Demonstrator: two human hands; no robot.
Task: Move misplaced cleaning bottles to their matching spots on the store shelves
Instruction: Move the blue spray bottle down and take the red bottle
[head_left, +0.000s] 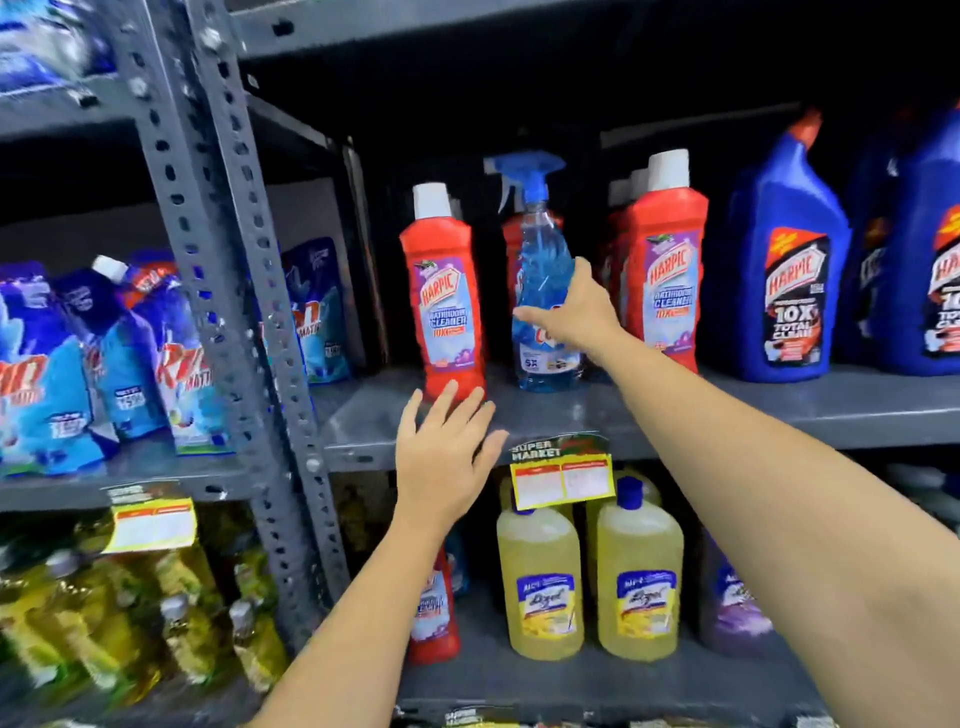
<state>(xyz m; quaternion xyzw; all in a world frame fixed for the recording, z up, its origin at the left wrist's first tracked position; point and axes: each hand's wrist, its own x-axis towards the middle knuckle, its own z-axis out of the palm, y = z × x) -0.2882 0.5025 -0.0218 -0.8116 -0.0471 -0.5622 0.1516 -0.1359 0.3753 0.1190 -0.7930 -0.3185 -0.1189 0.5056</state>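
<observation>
A clear blue spray bottle with a blue trigger stands on the grey middle shelf among red Harpic bathroom cleaner bottles. My right hand wraps its lower body from the right, thumb across the label. My left hand hovers open, fingers spread, just in front of the leftmost red bottle's base at the shelf edge. Another red Harpic bottle stands to the right of the spray bottle. One red Harpic bottle sits on the shelf below, partly hidden by my left forearm.
Big blue Harpic bottles fill the shelf's right end. Yellow Lizol bottles and a purple one stand on the lower shelf. A perforated metal upright divides off blue Rin pouches at left. Price tags hang on the shelf edge.
</observation>
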